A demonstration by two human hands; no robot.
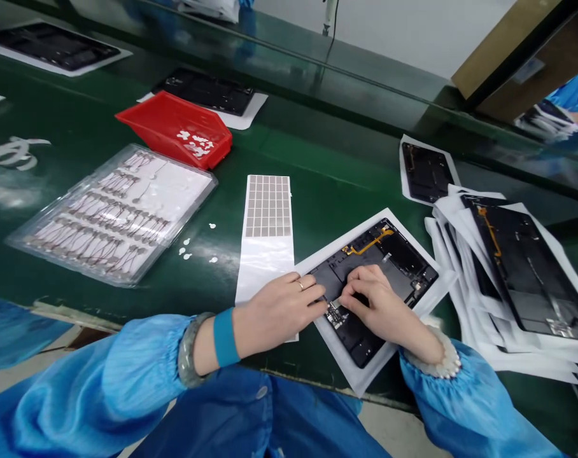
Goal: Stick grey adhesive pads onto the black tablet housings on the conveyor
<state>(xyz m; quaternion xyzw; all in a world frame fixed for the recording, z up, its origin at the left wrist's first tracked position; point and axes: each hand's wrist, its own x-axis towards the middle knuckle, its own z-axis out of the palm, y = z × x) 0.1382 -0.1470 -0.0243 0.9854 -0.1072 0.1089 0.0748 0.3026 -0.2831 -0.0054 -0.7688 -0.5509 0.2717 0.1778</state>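
Over the flat black rectangular shell (403, 270), the right hand (377, 305) pinches, contents unclear. The left hand (279, 312), half-open, should steady the shell.

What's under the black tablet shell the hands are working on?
A white sheet shows around the black tablet shell, on the green table. Anything else beneath the shell's middle is covered, so I can't tell.

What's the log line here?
left hand: at device edge | right hand: by circuit board, grip unclear | gridded sheet: left of device
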